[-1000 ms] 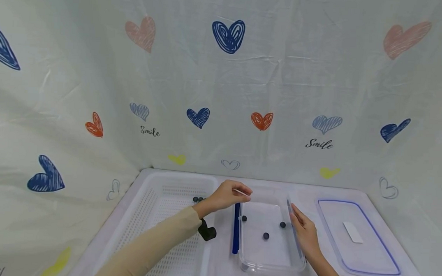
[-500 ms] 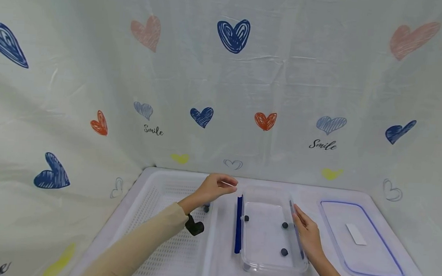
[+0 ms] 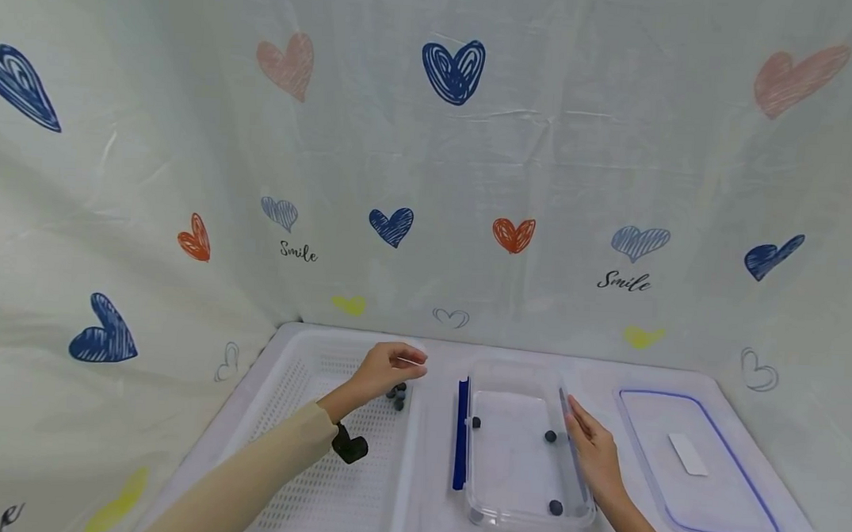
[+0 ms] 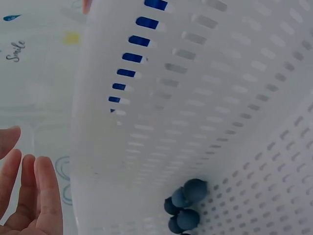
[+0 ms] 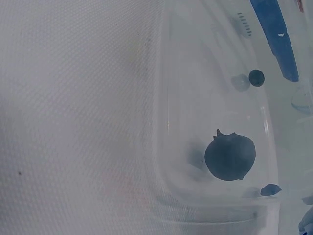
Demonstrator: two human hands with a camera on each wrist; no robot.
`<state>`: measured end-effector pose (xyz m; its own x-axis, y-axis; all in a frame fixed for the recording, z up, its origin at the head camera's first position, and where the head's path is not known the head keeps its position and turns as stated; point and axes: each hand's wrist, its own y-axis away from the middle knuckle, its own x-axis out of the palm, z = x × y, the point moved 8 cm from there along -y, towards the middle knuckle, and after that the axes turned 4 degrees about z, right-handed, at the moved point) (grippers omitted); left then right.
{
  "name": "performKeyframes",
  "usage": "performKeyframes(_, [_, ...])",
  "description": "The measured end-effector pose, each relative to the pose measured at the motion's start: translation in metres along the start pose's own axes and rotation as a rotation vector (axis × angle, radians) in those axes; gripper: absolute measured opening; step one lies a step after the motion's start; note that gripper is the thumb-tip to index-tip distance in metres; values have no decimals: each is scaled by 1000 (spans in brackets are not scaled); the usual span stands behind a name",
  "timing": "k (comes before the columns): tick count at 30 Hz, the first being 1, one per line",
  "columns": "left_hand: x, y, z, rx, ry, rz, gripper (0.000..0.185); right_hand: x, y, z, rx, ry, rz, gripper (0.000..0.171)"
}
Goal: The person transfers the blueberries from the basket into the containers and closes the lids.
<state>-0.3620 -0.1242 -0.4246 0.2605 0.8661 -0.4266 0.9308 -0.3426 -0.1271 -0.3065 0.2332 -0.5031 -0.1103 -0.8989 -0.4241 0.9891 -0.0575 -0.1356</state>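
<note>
My left hand [image 3: 391,366] hovers over the far right corner of a white perforated basket [image 3: 296,459]. Its fingers [image 4: 30,193] show relaxed in the left wrist view, with nothing between them. Just below it lies a small cluster of blueberries [image 3: 397,394] [image 4: 185,208] against the basket wall. My right hand [image 3: 591,454] lies flat along the right side of a clear plastic container [image 3: 508,512]. Three blueberries lie inside: one at the left wall [image 3: 475,422], one by my right fingers [image 3: 550,436], one at the near end [image 3: 555,507] [image 5: 230,156].
A blue clasp [image 3: 461,434] runs along the container's left side. The container's blue-rimmed lid [image 3: 699,468] lies flat at the right. A heart-printed cloth [image 3: 430,179] hangs behind and covers the table. A black wrist strap [image 3: 350,447] shows on my left arm.
My left hand has moved left from the container's far left corner to above the basket. One blueberry in the container has rolled to the near end. The right hand stayed put.
</note>
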Motion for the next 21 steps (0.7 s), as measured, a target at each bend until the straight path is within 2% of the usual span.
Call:
performKeyframes(6, [-11, 10, 13, -19, -20, -45, 26, 0, 0, -1, 24, -4, 15, 56])
performKeyframes(15, [-18, 17, 42, -50, -35, -52, 26, 1, 1, 0, 12, -14, 12, 55])
performKeyframes(21, [-17, 22, 58, -66, -51, -39, 25, 1, 0, 0, 5, -21, 5, 54])
